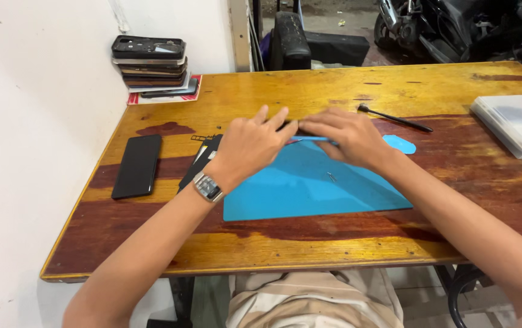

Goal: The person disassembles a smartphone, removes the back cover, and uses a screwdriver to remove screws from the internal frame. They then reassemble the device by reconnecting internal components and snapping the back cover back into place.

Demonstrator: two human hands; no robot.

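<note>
Striped shorts (309,300) are sitting nearest; left hand (250,146) and right hand (347,137) are pinching a dark thin thing (291,125) at twelve o'clock of the blue mat (309,188); grip looks tight; tiny screws (331,177) might be rolling off if bumped.

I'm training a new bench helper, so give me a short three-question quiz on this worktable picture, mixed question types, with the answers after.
1. True or false: the left hand wears a wristwatch.
2. Multiple choice: the black phone lying alone, screen dark, is where? A) on the blue mat B) on bare wood left of the mat C) on top of the stack by the wall
3. Fill in: beyond the right hand lies a thin black ____ on the wooden table.

Key: 1 true. 2 B; the blue mat sits beside it, and the stack of phone cases is by the wall. 3 tool, a slim rod.
</note>
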